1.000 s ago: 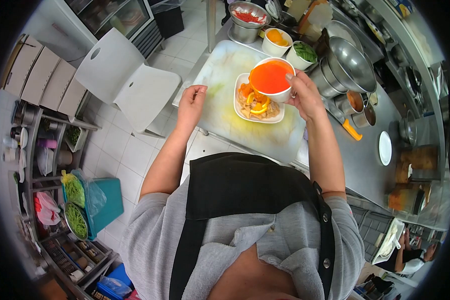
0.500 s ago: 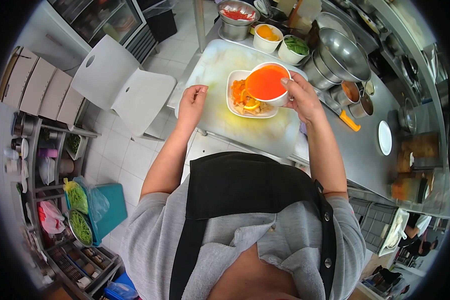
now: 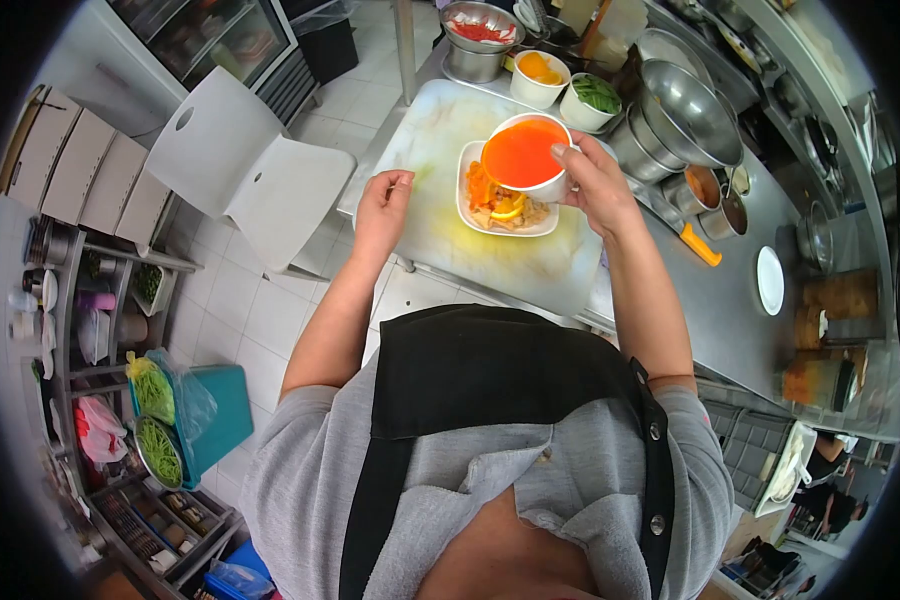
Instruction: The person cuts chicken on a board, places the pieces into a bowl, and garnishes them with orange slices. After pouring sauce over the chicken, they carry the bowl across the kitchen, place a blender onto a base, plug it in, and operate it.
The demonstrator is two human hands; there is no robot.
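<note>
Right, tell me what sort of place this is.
Most likely a commercial kitchen prep station. A long stainless steel counter carries stacked steel mixing bowls, a large white cutting board and small white tubs of chopped vegetables. The right hand tips a white bowl of orange sauce over a white square plate.

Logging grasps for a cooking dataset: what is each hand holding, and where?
The right hand holds the white bowl of orange sauce by its rim and side, tilted over the plate. The left hand holds nothing visible.
</note>
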